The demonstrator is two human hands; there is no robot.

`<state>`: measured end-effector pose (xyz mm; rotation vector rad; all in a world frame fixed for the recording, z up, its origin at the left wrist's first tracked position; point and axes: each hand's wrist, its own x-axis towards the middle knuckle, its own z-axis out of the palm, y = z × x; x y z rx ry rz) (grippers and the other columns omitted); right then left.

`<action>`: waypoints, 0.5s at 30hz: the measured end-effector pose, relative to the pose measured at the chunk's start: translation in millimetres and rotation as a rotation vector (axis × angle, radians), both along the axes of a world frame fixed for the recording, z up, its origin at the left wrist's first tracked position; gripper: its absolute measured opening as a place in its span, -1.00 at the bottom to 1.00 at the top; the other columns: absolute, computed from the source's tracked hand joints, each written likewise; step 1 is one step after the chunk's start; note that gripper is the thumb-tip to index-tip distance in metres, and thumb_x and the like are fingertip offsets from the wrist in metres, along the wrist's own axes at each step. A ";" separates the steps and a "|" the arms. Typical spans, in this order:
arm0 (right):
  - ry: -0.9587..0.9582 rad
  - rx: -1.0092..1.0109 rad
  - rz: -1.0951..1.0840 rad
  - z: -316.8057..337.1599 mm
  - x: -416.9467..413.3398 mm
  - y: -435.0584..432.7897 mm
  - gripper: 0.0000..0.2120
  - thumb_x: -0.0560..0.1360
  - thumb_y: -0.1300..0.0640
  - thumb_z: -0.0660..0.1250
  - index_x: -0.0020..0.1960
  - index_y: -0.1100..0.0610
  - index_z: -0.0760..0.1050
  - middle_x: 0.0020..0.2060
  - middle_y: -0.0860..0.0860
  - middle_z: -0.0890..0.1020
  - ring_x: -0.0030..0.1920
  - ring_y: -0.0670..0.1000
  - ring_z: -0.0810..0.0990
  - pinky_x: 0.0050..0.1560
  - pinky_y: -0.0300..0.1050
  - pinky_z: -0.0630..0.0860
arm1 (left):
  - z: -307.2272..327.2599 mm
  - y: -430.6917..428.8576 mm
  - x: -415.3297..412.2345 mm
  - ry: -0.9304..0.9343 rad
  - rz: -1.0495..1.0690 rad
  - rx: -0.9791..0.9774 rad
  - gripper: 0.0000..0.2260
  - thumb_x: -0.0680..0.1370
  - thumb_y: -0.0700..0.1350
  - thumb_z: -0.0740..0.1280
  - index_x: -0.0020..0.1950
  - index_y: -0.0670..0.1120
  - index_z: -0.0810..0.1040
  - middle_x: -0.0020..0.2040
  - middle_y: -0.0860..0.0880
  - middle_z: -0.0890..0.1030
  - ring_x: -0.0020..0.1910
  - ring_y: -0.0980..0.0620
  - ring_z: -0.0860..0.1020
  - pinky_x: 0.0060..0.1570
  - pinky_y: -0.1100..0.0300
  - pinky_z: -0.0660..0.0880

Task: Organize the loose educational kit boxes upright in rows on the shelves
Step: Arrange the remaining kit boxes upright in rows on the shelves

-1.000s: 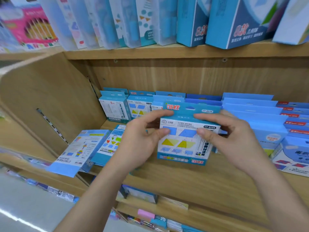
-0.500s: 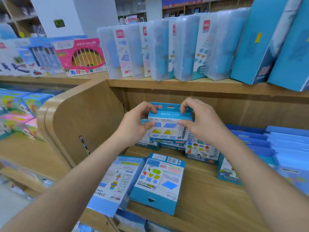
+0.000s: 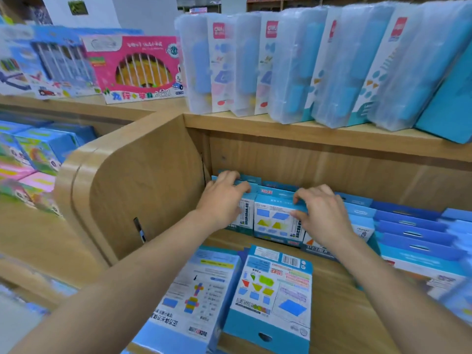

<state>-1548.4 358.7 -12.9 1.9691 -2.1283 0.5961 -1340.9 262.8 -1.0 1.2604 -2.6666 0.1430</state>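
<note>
Top shelf (image 3: 306,135), left to right: blue box with white bars (image 3: 63,65), blurred; pink box (image 3: 138,70) showing a barred window, leaning back; row of clear plastic cases (image 3: 293,67), upright, pressed side to side, pink labels at their top corners; solid teal box (image 3: 449,98) at far right, touching the last case.

Rounded wooden side panel (image 3: 143,185) below, with a dark slotted strip (image 3: 140,229) set in it.

Beyond the panel, left bay: stacked colourful boxes (image 3: 38,152), blue, green and pink, blurred.

Background: white pillar (image 3: 102,8) bearing a small green patch (image 3: 78,7); more shelving behind, too far to read.
</note>
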 end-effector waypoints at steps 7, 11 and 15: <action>0.193 0.063 -0.064 -3.7 2.1 -2.9 -0.68 0.43 -0.10 0.39 0.16 -0.05 0.54 0.16 -0.07 0.48 0.23 0.03 0.29 0.02 -0.01 0.14 | -16.2 -3.4 -10.1 -0.004 -0.001 -0.021 -0.42 0.41 0.18 0.41 0.33 0.00 0.31 0.44 -0.08 0.20 0.46 -0.08 0.07 0.28 -0.13 0.29; 0.213 0.080 -0.070 -1.8 2.6 -3.7 -0.68 0.45 -0.11 0.37 0.18 -0.07 0.52 0.24 -0.07 0.42 0.26 0.04 0.24 0.07 0.01 0.14 | -19.8 -3.1 -20.6 0.037 0.025 -0.035 -0.42 0.43 0.26 0.35 0.31 0.00 0.30 0.42 -0.06 0.24 0.43 -0.06 0.13 0.26 -0.12 0.30; 0.224 0.069 -0.042 -5.0 1.8 -3.2 -0.67 0.48 -0.08 0.34 0.22 -0.07 0.49 0.25 -0.06 0.46 0.28 0.04 0.28 0.07 0.02 0.15 | -21.7 -7.3 -25.4 0.026 0.008 -0.076 -0.46 0.47 0.23 0.32 0.32 -0.02 0.31 0.41 -0.06 0.27 0.40 -0.06 0.19 0.24 -0.08 0.33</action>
